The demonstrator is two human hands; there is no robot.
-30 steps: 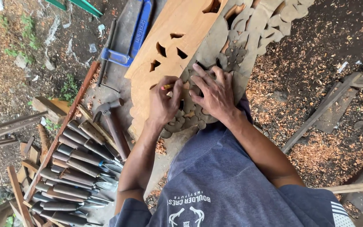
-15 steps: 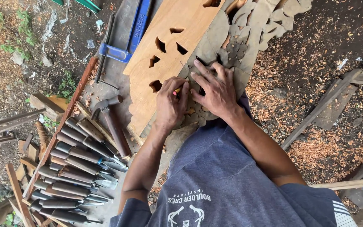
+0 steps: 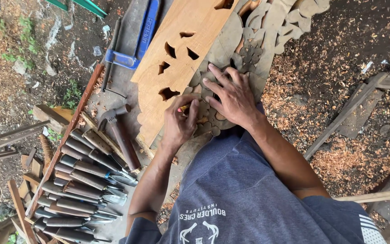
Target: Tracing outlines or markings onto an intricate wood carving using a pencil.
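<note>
Nearest the camera, below the grey shirt (image 3: 249, 194), the left hand (image 3: 180, 121) is clenched around a thin orange pencil (image 3: 183, 108) whose tip meets the carved wooden panel (image 3: 181, 58), while the right hand (image 3: 231, 97) lies released, fingers spread flat on the grey leaf-shaped carving (image 3: 249, 54) laid against the panel. Just left of the forearm, a row of chisels (image 3: 77, 185) lies side by side with a hammer (image 3: 116, 124) near them. Farther off, a blue clamp (image 3: 138, 38) rests beside the panel's upper edge, and wood shavings (image 3: 339, 158) cover the ground to the right.
</note>
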